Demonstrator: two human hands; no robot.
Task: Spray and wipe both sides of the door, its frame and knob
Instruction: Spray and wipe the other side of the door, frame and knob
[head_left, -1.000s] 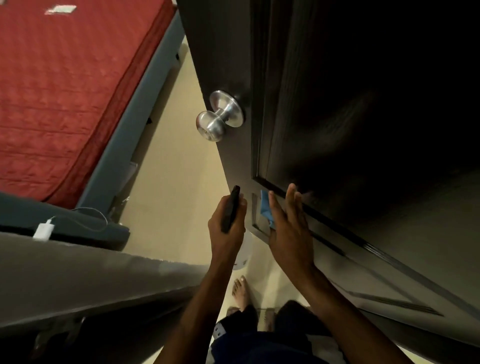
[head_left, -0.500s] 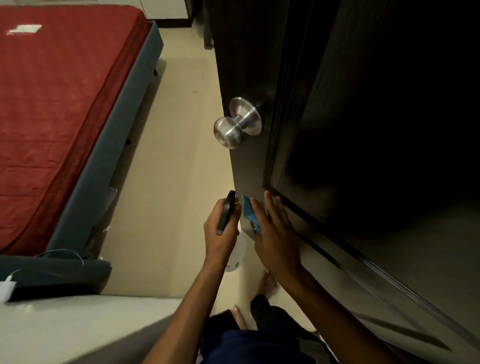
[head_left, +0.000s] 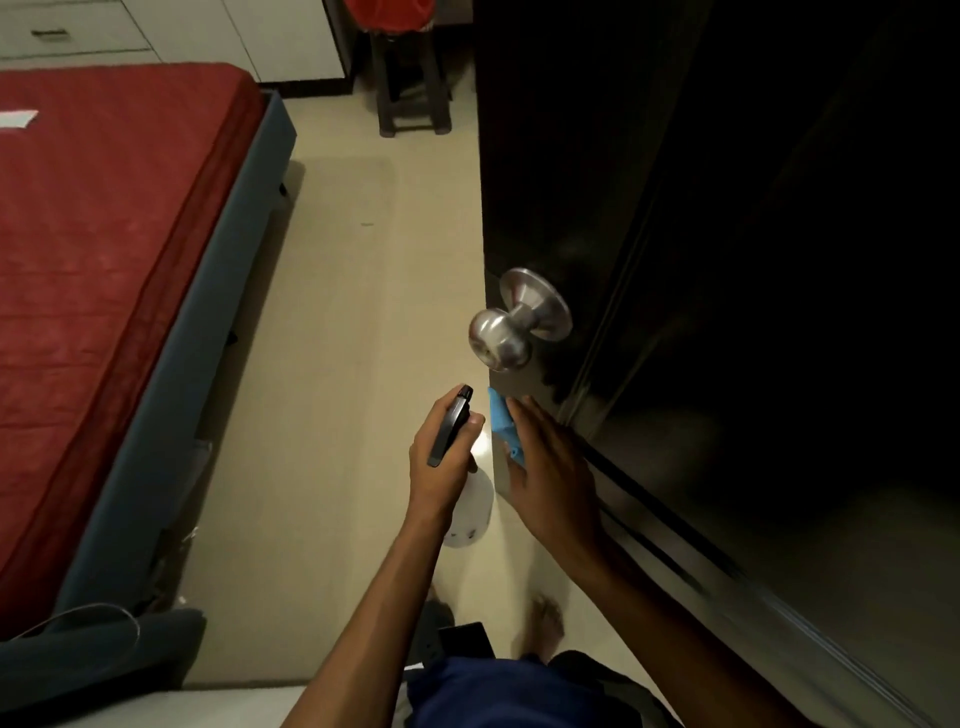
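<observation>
A dark wooden door (head_left: 727, 260) fills the right side, with a round silver knob (head_left: 501, 332) on its left edge. My right hand (head_left: 550, 467) presses a blue cloth (head_left: 504, 423) flat against the door's edge, just below the knob. My left hand (head_left: 441, 457) grips a white spray bottle (head_left: 470, 512) with a black trigger head, held beside the cloth and clear of the door. The far side of the door and the frame are hidden.
A bed with a red mattress (head_left: 104, 286) and grey-blue base stands on the left. A dark stool (head_left: 410, 83) and white drawers (head_left: 182, 36) are at the back. Beige floor (head_left: 363, 260) runs between bed and door. My bare feet are below.
The view has lifted and turned toward the room. My right hand with the cloth has slid along the door's edge, closer to the knob. The left hand keeps the bottle alongside.
</observation>
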